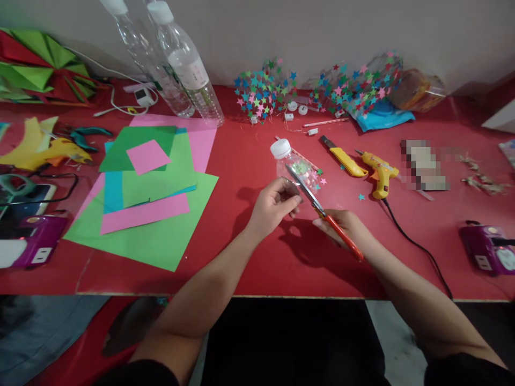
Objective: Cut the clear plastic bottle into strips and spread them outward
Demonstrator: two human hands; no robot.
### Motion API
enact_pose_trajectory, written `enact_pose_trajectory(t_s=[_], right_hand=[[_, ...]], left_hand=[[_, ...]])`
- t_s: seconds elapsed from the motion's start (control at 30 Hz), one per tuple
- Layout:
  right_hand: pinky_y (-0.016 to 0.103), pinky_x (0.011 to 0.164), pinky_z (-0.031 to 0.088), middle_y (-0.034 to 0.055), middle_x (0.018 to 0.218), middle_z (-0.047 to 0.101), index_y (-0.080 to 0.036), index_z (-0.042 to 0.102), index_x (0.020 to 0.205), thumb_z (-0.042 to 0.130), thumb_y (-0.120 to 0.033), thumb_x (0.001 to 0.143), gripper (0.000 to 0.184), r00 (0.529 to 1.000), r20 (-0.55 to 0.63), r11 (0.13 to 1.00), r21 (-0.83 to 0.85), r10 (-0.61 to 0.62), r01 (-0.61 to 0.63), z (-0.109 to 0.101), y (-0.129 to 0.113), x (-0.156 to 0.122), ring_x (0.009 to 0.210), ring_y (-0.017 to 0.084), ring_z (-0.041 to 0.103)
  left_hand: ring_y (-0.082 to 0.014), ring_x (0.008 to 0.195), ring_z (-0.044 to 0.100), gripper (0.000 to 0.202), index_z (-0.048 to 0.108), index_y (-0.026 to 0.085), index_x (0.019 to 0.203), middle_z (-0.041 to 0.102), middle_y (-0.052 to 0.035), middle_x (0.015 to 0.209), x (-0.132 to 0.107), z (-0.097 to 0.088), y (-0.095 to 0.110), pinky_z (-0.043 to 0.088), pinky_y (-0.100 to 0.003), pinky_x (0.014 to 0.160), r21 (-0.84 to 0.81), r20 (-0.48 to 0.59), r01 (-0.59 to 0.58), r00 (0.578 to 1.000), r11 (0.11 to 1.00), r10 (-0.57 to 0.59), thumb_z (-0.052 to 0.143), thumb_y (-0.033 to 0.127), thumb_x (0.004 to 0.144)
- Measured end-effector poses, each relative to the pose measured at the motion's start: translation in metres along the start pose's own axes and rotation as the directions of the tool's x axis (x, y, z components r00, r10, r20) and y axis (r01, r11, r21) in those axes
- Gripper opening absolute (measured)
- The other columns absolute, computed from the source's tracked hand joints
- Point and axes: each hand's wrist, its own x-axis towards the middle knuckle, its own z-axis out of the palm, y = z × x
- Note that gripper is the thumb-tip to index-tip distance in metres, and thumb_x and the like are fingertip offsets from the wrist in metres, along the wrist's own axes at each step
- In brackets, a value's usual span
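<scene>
My left hand [274, 206] is closed, with thumb and fingertips together beside the scissors' blades. Something clear seems to be at those fingertips, but its shape is hard to make out. In my right hand [346, 228] are scissors [311, 195] with orange-red handles, their blades pointing up and left. Just beyond both hands is a clear plastic bottle [284, 163] with a white cap, partly hidden by the hand and blades. Small colored stars [314, 174] show in or behind its clear plastic.
Right of my hands lie a yellow box cutter [344, 156] and a yellow glue gun [379, 171] with a trailing cord. Colored paper sheets [156, 249] are stacked at left. Tall bottles [193, 75] and star-covered clear shapes [263, 91] line the wall.
</scene>
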Motion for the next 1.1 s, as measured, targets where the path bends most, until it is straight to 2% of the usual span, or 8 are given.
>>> enact_pose_trajectory(t_s=[0.37, 0.6, 0.9, 1.1], right_hand=[[0.022, 0.044, 0.029, -0.0060, 0.047, 0.041, -0.021, 0.040, 0.064, 0.054, -0.062, 0.082, 0.046, 0.999, 0.003, 0.998, 0.036, -0.045, 0.045, -0.0013, 0.0016, 0.0007, 0.041, 0.008, 0.038], [0.023, 0.044, 0.028, -0.0064, 0.046, 0.038, -0.022, 0.038, 0.063, 0.055, -0.065, 0.080, 0.050, 1.000, -0.001, 0.999, 0.044, -0.028, 0.028, -0.0014, -0.0001, 0.0006, 0.041, 0.008, 0.037], [0.023, 0.044, 0.027, -0.0063, 0.046, 0.037, -0.022, 0.037, 0.060, 0.056, -0.072, 0.075, 0.056, 1.000, -0.015, 0.999, 0.031, -0.012, 0.013, -0.0028, -0.0027, 0.0007, 0.042, 0.008, 0.034], [0.024, 0.045, 0.029, -0.0051, 0.049, 0.041, -0.020, 0.045, 0.067, 0.049, -0.074, 0.078, 0.055, 0.997, 0.077, 0.997, 0.069, -0.023, 0.017, -0.0083, -0.0012, 0.0050, 0.044, 0.009, 0.037]], left_hand=[[-0.0055, 0.050, 0.057, 0.014, 0.052, 0.017, 0.074, 0.057, 0.0041, 0.064, -0.0004, 0.0032, -0.0023, 0.048, -0.018, 0.047, -0.006, 0.039, 0.019, 0.999, 1.000, -0.018, 0.066, 0.019, 0.074], [-0.0058, 0.049, 0.057, 0.015, 0.052, 0.017, 0.075, 0.057, 0.0045, 0.060, 0.0001, 0.0041, -0.0043, 0.049, -0.017, 0.047, -0.037, 0.038, 0.018, 0.999, 0.999, -0.016, 0.067, 0.019, 0.074], [-0.0065, 0.052, 0.057, 0.014, 0.054, 0.017, 0.075, 0.057, 0.0041, 0.061, 0.0010, 0.0010, -0.0038, 0.049, -0.019, 0.050, 0.006, 0.054, 0.011, 0.998, 1.000, -0.011, 0.067, 0.021, 0.075], [-0.0063, 0.053, 0.057, 0.015, 0.057, 0.016, 0.075, 0.059, 0.0036, 0.060, 0.0025, -0.0003, -0.0041, 0.049, -0.018, 0.051, -0.092, 0.041, 0.030, 0.999, 0.995, -0.026, 0.071, 0.022, 0.073]])
